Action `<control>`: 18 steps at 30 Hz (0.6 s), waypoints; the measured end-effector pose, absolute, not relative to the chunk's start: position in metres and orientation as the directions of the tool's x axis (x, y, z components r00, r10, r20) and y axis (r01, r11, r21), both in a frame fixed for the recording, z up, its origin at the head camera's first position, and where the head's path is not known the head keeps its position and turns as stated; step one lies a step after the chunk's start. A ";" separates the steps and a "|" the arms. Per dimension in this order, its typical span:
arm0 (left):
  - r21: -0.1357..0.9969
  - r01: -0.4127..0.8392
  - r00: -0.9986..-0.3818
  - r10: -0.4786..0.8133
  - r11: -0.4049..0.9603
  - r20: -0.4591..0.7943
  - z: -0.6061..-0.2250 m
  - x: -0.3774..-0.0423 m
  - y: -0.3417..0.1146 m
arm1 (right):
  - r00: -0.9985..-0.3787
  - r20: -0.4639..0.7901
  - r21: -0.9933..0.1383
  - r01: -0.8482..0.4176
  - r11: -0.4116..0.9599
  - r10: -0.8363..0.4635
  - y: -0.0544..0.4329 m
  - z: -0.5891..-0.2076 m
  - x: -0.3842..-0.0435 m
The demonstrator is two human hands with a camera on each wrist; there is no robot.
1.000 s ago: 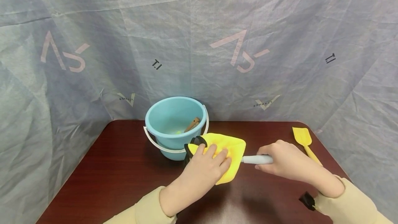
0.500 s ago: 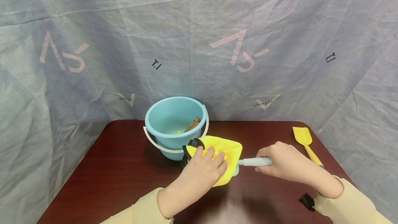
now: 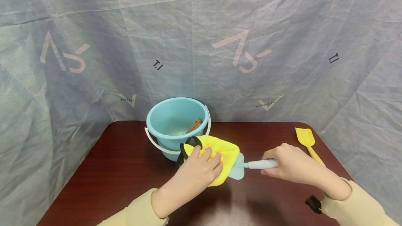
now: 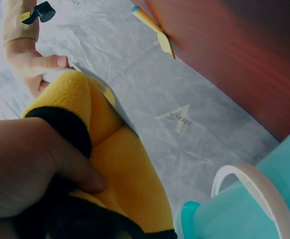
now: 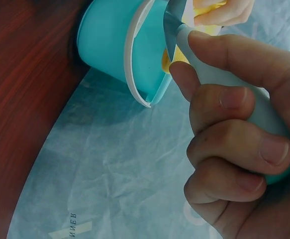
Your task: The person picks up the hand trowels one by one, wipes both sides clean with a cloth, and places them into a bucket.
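My left hand [image 3: 199, 168] grips a yellow cloth [image 3: 224, 149] with black edging, folded over the blade of a hand trowel [image 3: 263, 164]. Part of the pale blue blade [image 3: 237, 174] shows past the cloth's right edge; its tip is hidden. In the left wrist view the thumb presses into the fleecy cloth [image 4: 130, 169], and the blade's edge shows behind it. My right hand [image 3: 290, 163] holds the trowel's pale handle, and in the right wrist view its fingers curl round the handle [image 5: 224, 72]. Both hands are above the table.
A light blue bucket [image 3: 172, 144] with a white carrying handle [image 3: 156, 144] stands just behind the cloth. Inside it lies something with a brown handle [image 3: 194, 125]. A yellow shovel [image 3: 306, 138] lies near the right edge of the dark red table [image 3: 125, 170]. Grey fabric hangs behind.
My left hand has drawn the cloth leftward along the trowel, uncovering the base of the blade. The right hand stays almost in place, still on the handle.
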State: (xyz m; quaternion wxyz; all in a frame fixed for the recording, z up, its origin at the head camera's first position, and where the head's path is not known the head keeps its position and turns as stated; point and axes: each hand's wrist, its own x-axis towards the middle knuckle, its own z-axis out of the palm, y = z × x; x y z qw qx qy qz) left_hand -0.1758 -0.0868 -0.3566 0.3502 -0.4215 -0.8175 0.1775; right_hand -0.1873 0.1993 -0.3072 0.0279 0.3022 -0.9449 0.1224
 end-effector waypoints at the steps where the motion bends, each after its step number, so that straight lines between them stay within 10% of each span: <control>1: -0.584 0.569 -0.391 0.816 0.578 0.427 -0.357 -0.177 -0.088 | -0.815 0.122 -0.219 -0.579 0.785 -0.567 0.200 -0.307 -0.187; 13: -0.568 0.627 -0.219 0.821 0.533 0.528 -0.358 -0.187 -0.112 | -0.801 0.110 -0.229 -0.596 0.770 -0.588 0.208 -0.305 -0.187; 18: -0.507 0.659 -0.263 0.802 0.556 0.537 -0.358 -0.185 -0.121 | -0.800 0.113 -0.228 -0.598 0.768 -0.589 0.210 -0.304 -0.186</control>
